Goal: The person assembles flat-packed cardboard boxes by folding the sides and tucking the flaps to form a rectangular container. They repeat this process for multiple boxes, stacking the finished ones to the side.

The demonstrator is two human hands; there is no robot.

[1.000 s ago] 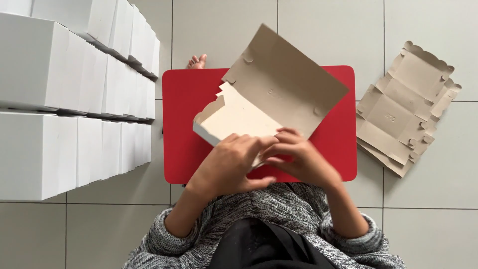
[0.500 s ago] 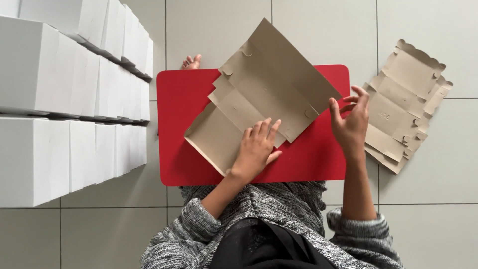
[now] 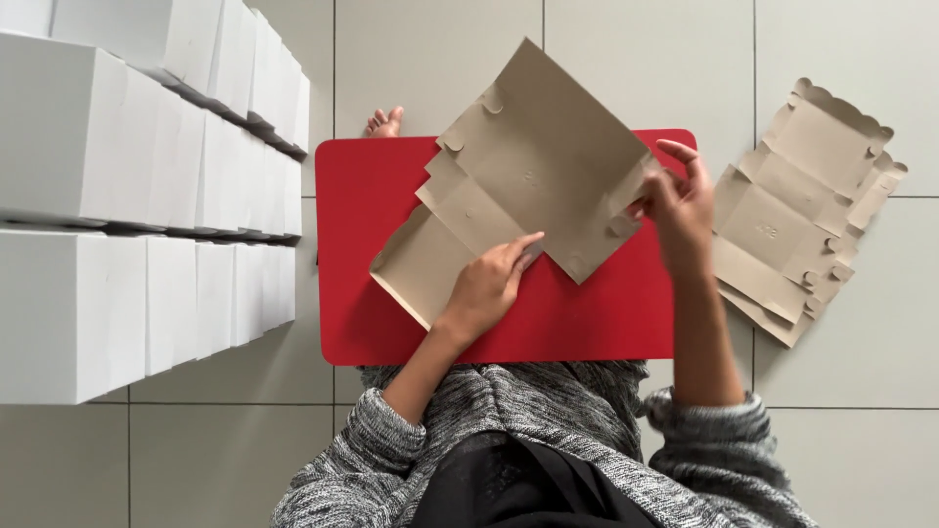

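Note:
A flat brown cardboard box blank (image 3: pixel 533 166) lies tilted over a red table top (image 3: pixel 372 196). My left hand (image 3: pixel 486 286) presses flat on the blank's lower middle, fingers pointing up and right. My right hand (image 3: pixel 677 205) pinches a side flap at the blank's right edge and bends it upward. The blank's lower left panel rests on the red surface.
Two rows of assembled white boxes (image 3: pixel 147 196) stand on the left on the tiled floor. A pile of flat brown blanks (image 3: pixel 792 225) lies to the right of the red top. Toes (image 3: pixel 384 123) show beyond the table's far edge.
The half-folded box has been spread open into a flat blank. My right hand moved from the box's middle out to its right edge and took hold of a flap.

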